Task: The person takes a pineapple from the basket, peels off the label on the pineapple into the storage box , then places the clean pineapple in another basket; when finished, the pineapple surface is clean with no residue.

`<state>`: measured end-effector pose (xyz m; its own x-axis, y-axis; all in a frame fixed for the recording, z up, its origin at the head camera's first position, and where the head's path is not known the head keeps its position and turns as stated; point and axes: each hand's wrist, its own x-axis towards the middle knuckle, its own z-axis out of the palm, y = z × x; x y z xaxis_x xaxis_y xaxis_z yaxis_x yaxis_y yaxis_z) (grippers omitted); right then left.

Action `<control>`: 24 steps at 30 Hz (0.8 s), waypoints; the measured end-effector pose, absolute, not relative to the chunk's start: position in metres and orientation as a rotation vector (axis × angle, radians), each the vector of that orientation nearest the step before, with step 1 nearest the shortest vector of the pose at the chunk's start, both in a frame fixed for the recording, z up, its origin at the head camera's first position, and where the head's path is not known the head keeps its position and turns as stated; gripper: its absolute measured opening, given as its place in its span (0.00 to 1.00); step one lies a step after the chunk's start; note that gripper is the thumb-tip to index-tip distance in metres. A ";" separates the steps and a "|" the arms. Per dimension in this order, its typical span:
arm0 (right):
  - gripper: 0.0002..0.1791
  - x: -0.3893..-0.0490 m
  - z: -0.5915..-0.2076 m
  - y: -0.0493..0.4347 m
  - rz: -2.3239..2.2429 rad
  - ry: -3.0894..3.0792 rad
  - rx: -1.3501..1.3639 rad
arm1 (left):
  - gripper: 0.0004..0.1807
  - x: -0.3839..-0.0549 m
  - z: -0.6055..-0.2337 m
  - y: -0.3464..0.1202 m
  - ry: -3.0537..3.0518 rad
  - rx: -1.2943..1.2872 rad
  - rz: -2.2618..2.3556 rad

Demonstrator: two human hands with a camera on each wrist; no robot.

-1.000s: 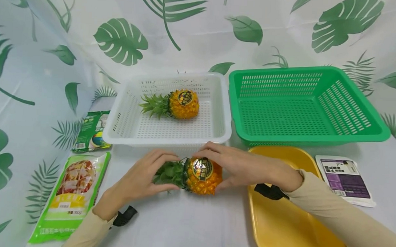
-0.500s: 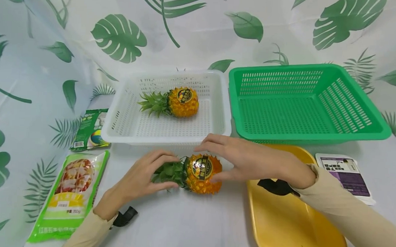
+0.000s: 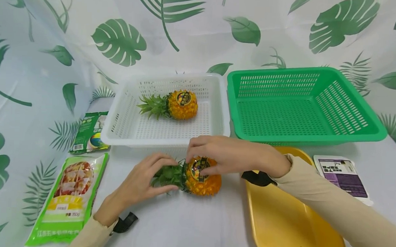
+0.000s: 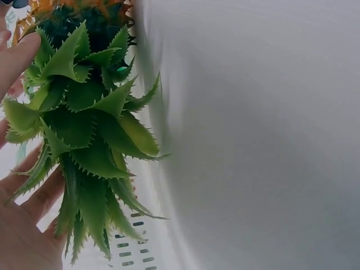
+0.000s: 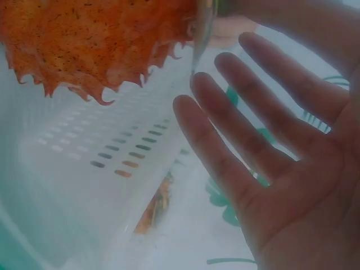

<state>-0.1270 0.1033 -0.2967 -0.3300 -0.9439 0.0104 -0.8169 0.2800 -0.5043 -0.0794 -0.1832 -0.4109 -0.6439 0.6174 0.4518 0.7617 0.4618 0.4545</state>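
Observation:
On the white cloth in the head view lies a pineapple (image 3: 205, 185), its orange body to the right and green crown (image 3: 167, 177) to the left. A black and gold round label (image 3: 199, 168) faces up on it. My left hand (image 3: 143, 179) lies around the crown, fingers loosely bent along the leaves (image 4: 93, 135). Over the body reaches my right hand (image 3: 213, 153), partly covering the label. From the right wrist, its fingers (image 5: 247, 129) look straight and spread, apart from the fruit's spiky body (image 5: 107, 45). Whether the right thumb touches the label, I cannot tell.
A white basket (image 3: 164, 141) behind holds a second pineapple (image 3: 182, 106). The green basket (image 3: 302, 138) stands beside it. A yellow tray (image 3: 279, 221) lies under my right forearm, a purple-white pack (image 3: 343, 179) to its right. Two food packets (image 3: 64, 206) lie left.
My right hand first drew back and up from the pineapple's right end, then moved left over its label. The left hand and the pineapple have stayed nearly in place.

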 end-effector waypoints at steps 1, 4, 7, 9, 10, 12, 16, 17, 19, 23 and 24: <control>0.16 -0.127 -0.297 0.102 -0.603 2.268 -1.608 | 0.32 -0.079 -0.411 -0.183 -2.488 -1.193 -0.944; 0.17 -0.127 -0.298 0.099 -0.558 2.276 -1.607 | 0.32 -0.078 -0.411 -0.184 -2.490 -1.191 -0.946; 0.17 -0.127 -0.298 0.099 -0.528 2.280 -1.615 | 0.31 -0.077 -0.411 -0.184 -2.491 -1.190 -0.945; 0.16 -0.127 -0.298 0.099 -0.517 2.275 -1.612 | 0.31 -0.077 -0.411 -0.184 -2.492 -1.189 -0.941; 0.16 -0.127 -0.298 0.099 -0.516 2.274 -1.608 | 0.31 -0.077 -0.411 -0.184 -2.492 -1.190 -0.936; 0.15 -0.127 -0.298 0.100 -0.521 2.270 -1.609 | 0.31 -0.077 -0.411 -0.183 -2.495 -1.192 -0.927; 0.13 -0.128 -0.300 0.100 -0.546 2.271 -1.642 | 0.31 -0.077 -0.412 -0.183 -2.494 -1.193 -0.915; 0.12 -0.128 -0.300 0.100 -0.554 2.272 -1.655 | 0.31 -0.076 -0.412 -0.183 -2.493 -1.193 -0.914; 0.10 -0.128 -0.301 0.101 -0.575 2.271 -1.674 | 0.31 -0.076 -0.412 -0.183 -2.491 -1.192 -0.913; 0.07 -0.127 -0.301 0.103 -0.628 2.264 -1.677 | 0.31 -0.075 -0.412 -0.183 -2.494 -1.185 -0.920; 0.06 -0.127 -0.301 0.104 -0.644 2.261 -1.673 | 0.30 -0.075 -0.412 -0.183 -2.496 -1.184 -0.919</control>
